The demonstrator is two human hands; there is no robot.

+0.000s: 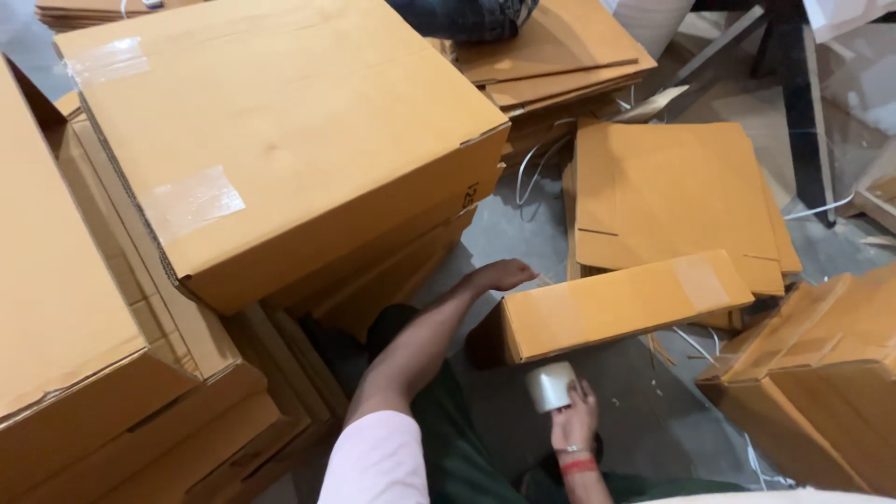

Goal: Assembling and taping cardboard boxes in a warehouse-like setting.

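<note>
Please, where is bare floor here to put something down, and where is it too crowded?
Bare grey floor lies between the small box, the right hand holding the tape roll, and the cartons at right. A narrower strip runs between the big taped box and the flat sheets, where white straps lie. The left side is crowded with stacked cardboard. The left hand touches the small box.

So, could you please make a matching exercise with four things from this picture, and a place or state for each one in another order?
Things:
1. left hand
2. right hand
3. large box
4. flat cardboard sheets

Places or states:
a. lies on the floor behind the small box
b. holds a tape roll
c. rests on a stack, with tape patches on top
d. reaches to the end of the small box

Pairs: 1-d, 2-b, 3-c, 4-a
</note>
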